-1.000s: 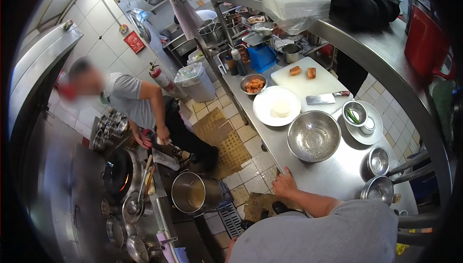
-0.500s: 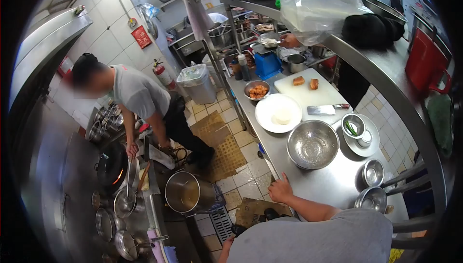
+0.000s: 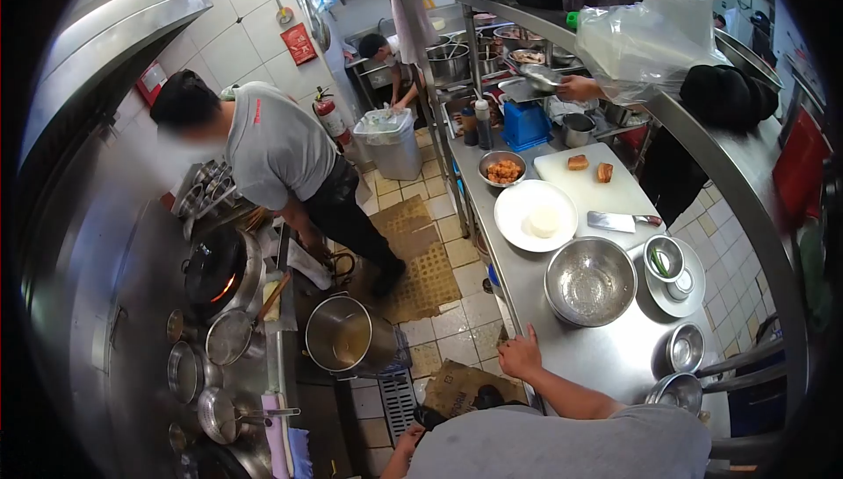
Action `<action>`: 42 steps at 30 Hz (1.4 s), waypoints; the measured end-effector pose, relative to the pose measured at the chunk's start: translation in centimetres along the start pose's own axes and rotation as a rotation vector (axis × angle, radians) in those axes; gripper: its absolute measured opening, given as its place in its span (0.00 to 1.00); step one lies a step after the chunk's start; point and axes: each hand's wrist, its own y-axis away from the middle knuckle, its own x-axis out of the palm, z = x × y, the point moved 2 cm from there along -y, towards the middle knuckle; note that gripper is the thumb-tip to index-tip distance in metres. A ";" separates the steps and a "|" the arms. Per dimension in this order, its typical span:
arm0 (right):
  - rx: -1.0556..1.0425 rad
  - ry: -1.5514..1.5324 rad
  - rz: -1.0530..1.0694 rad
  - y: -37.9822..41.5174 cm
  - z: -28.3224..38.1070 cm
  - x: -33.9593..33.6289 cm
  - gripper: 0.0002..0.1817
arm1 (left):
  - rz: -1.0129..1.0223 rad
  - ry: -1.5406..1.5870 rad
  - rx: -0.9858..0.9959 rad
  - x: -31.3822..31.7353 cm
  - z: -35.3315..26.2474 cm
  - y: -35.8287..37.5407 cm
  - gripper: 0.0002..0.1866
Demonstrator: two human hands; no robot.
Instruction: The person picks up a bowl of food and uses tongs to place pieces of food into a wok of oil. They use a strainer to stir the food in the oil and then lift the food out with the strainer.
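My right hand [image 3: 521,355] rests at the near edge of the steel counter [image 3: 562,369], holding nothing, its index finger stretched out. My left hand [image 3: 409,438] hangs low beside my body; its fingers are mostly hidden. The large steel mixing bowl [image 3: 590,281] stands closest to my right hand, wet inside. Behind it a white plate [image 3: 512,224] bears a pale round mound [image 3: 543,222]. A cleaver [image 3: 615,222] lies at the near side of a white cutting board [image 3: 562,160] with two browned meat pieces [image 3: 604,172]. Green strips [image 3: 659,260] sit in a small bowl to the right.
At left, a co-worker [image 3: 290,145] stands by a wok [image 3: 215,270] with flame beneath. A large stockpot [image 3: 338,333] stands on the floor between stove and counter. Another person's hand [image 3: 577,87] holds a metal bowl [image 3: 544,79] near a blue scale [image 3: 527,128]. A shelf [image 3: 694,119] overhangs the right side.
My view has shifted, so the counter sits further right and lower. The co-worker has turned, and the ladle over the stove is out of sight. A person now shows by the bin at the back.
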 end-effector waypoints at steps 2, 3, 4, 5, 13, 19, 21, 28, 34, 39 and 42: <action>-0.003 -0.010 -0.005 0.0 -0.1 0.3 0.09 | -0.006 -0.012 -0.008 0.2 1.0 -1.0 0.13; 0.002 -0.018 -0.006 0.0 -0.1 0.5 0.09 | -0.016 -0.019 0.002 0.4 1.6 -1.6 0.13; -0.010 -0.019 -0.012 -0.1 -0.1 0.4 0.09 | -0.026 -0.028 0.016 0.4 2.2 -2.3 0.14; -0.006 -0.019 -0.009 0.0 0.0 0.3 0.08 | -0.034 -0.038 0.027 0.8 3.0 -3.0 0.14; 0.001 0.058 0.000 0.0 0.0 0.5 0.08 | -0.081 -0.021 -0.056 0.9 2.6 -2.0 0.15; 0.007 0.042 0.005 0.0 -0.1 -0.2 0.08 | -0.049 0.230 0.108 2.6 6.3 -8.2 0.13; -0.009 0.065 0.013 0.1 0.1 0.1 0.09 | 0.022 0.254 0.086 2.1 5.3 -6.7 0.13; -0.001 0.043 -0.012 -0.1 -0.2 0.9 0.10 | 0.005 0.187 0.001 1.4 4.2 -5.1 0.13; -0.030 0.078 0.048 0.3 -0.1 -0.2 0.10 | -0.045 0.125 0.077 1.3 7.0 -8.1 0.15; -0.027 0.063 0.060 0.4 0.0 0.2 0.11 | -0.051 0.110 0.004 -0.4 4.5 -4.5 0.18; -0.024 0.065 0.089 0.2 0.0 -0.2 0.11 | -0.038 0.098 -0.033 -1.2 1.1 -1.6 0.21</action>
